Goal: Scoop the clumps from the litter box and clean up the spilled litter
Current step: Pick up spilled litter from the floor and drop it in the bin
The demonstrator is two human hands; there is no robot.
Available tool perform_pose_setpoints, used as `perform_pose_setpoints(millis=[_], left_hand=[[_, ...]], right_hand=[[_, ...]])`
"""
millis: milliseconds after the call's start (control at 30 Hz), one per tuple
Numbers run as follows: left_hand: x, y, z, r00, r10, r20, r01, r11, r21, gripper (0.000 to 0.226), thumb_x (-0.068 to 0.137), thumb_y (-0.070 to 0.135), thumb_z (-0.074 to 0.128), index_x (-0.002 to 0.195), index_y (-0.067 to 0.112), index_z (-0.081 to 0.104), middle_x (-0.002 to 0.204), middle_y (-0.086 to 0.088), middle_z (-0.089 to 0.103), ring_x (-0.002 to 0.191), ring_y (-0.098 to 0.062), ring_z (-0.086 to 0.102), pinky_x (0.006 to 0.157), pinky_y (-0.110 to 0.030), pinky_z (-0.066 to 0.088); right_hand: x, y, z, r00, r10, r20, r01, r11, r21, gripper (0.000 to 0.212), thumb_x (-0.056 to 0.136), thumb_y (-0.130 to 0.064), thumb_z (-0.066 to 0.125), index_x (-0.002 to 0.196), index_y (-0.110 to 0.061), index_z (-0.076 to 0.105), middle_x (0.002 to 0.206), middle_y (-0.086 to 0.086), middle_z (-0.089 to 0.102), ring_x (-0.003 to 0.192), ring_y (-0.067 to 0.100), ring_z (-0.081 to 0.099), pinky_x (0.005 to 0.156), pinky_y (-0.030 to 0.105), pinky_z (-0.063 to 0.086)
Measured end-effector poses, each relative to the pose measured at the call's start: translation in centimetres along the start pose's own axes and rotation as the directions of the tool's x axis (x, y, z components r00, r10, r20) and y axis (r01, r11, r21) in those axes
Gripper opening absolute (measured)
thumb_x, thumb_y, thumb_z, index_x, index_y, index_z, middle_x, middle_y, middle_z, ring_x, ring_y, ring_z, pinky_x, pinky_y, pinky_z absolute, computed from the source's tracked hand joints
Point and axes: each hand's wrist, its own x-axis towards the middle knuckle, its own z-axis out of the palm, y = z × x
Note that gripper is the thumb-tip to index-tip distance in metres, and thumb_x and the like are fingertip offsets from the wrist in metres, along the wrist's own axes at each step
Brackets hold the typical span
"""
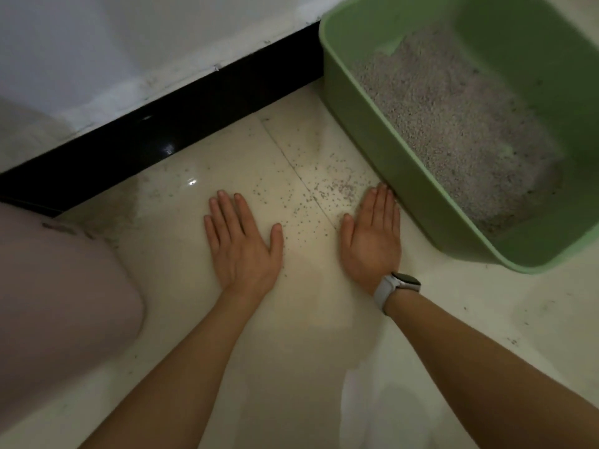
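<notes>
Fingers (pixel 379 202) flat, spilled litter (pixel 311 196) between hands

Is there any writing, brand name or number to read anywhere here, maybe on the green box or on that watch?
None can be read.
Green litter box: plain walls, no label showing.
Watch on the right wrist: its face is dark and seen edge-on, nothing legible.
Pinkish container at left: no visible print.

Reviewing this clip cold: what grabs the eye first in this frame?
The green litter box at upper right, filled with grey litter, dominates. Next come the two hands flat on the pale tiled floor, the left hand and the right hand, whose wrist bears a watch, with spilled litter scattered between them, thickest by the box.
</notes>
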Motion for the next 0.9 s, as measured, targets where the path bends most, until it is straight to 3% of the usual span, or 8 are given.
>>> perform_pose_setpoints(millis=[133,200,333,467,567,700,800,900], left_hand=[[2.3,0.5,-0.3,0.999,-0.041,-0.014,0.041,0.999,-0.009,0.077,0.089,0.052,0.01,0.146,0.002,-0.004,0.154,-0.023,-0.007,0.143,-0.031,-0.009,0.114,-0.036,-0.012],[3.2,0.7,-0.3,1.0,-0.028,0.0,0.028,1.0,-0.001,0.075,0.09,0.05,0.008,0.147,0.002,-0.003,0.154,-0.022,-0.007,0.143,-0.031,-0.01,0.115,-0.037,-0.012],[3.3,0.5,-0.5,0.982,0.188,0.034,-0.186,0.981,-0.06,0.071,0.09,0.044,-0.001,0.147,0.002,0.005,0.156,-0.016,0.001,0.144,-0.026,-0.005,0.116,-0.034,-0.008],[2.9,0.0,-1.1,0.941,0.336,-0.038,-0.332,0.899,-0.286,0.058,0.096,0.031,0.013,0.143,0.0,0.027,0.151,-0.014,0.025,0.141,-0.021,0.021,0.115,-0.026,0.008],[3.1,-0.2,-0.7,0.972,0.136,-0.189,-0.195,0.92,-0.339,0.052,0.096,0.024,0.02,0.141,0.001,0.033,0.15,-0.016,0.027,0.14,-0.023,0.023,0.116,-0.033,0.013],[4.0,0.0,-0.7,0.922,-0.327,-0.207,0.263,0.922,-0.284,0.06,0.092,0.028,0.026,0.146,0.001,0.018,0.153,-0.023,0.011,0.143,-0.033,0.009,0.115,-0.044,-0.001],[4.7,0.3,-1.8,0.862,-0.495,-0.109,0.452,0.848,-0.276,0.07,0.091,0.036,0.022,0.146,-0.003,0.003,0.153,-0.025,-0.001,0.143,-0.033,-0.003,0.114,-0.039,-0.009],[5.2,0.1,-1.8,0.836,-0.546,-0.061,0.518,0.821,-0.24,0.073,0.09,0.041,0.016,0.144,-0.006,0.0,0.153,-0.026,-0.002,0.143,-0.032,-0.004,0.114,-0.037,-0.01]], right_hand=[[1.3,-0.7,0.0,0.999,0.01,-0.049,-0.011,1.0,-0.021,0.072,0.088,-0.042,0.005,0.144,0.003,0.011,0.152,0.022,0.012,0.142,0.033,0.01,0.114,0.033,-0.007],[1.5,-0.9,-0.1,0.998,-0.062,-0.001,0.062,0.998,-0.013,0.069,0.09,-0.039,0.006,0.145,0.003,0.009,0.153,0.021,0.009,0.143,0.03,0.006,0.114,0.032,-0.007],[2.8,-2.1,0.0,0.976,-0.215,0.046,0.213,0.976,0.04,0.071,0.086,-0.039,0.0,0.145,0.001,0.008,0.154,0.018,0.006,0.144,0.026,0.001,0.114,0.029,-0.009],[2.1,-2.7,-0.8,0.888,-0.456,0.066,0.445,0.886,0.132,0.058,0.094,-0.028,0.015,0.14,0.005,0.026,0.148,0.023,0.026,0.14,0.026,0.015,0.115,0.023,-0.003],[1.4,-2.5,-1.4,0.802,-0.597,0.026,0.576,0.783,0.234,0.05,0.094,-0.02,0.027,0.137,0.005,0.033,0.143,0.02,0.038,0.134,0.02,0.022,0.114,0.014,0.001],[3.7,-3.1,-1.8,0.907,-0.421,0.016,0.401,0.875,0.272,0.054,0.094,-0.022,0.025,0.145,-0.004,0.019,0.152,0.011,0.02,0.138,0.009,0.006,0.115,0.017,-0.005],[5.7,-3.9,-2.0,0.957,-0.283,0.062,0.267,0.946,0.185,0.062,0.092,-0.031,0.016,0.147,-0.004,0.009,0.155,0.012,0.006,0.144,0.018,0.0,0.116,0.026,-0.005],[7.3,-4.8,-1.5,0.977,-0.2,0.076,0.191,0.975,0.113,0.065,0.09,-0.034,0.014,0.146,-0.001,0.007,0.155,0.017,0.003,0.144,0.025,0.0,0.115,0.03,-0.007]])
